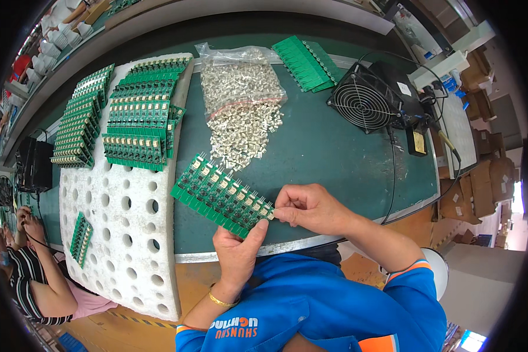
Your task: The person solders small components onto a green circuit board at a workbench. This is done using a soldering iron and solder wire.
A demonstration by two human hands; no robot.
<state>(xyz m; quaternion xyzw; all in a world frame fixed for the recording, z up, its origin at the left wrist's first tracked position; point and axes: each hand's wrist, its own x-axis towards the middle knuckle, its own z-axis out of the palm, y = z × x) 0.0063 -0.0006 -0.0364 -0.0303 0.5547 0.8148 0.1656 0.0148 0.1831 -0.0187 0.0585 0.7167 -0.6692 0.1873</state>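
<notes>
My left hand (239,251) grips a long green circuit board panel (214,202) from below, its thumb over the right end. A row of small white connectors with pins runs along the panel's upper edge, above dark components. At that right end, the closed fingertips of my right hand (314,208) pinch a small white connector (268,213), partly covered by fingers. Beyond the panel, loose white connectors (243,135) spill in a heap from a clear plastic bag (240,76), which is full of the same parts.
Left of the panel, a white foam slab (114,234) with round holes carries stacked populated boards (136,111) and one small board (81,239). Bare green panels (305,61) lie at the back. A black fan (364,97) and soldering iron (449,144) stand right. Another person's hands (30,223) show far left.
</notes>
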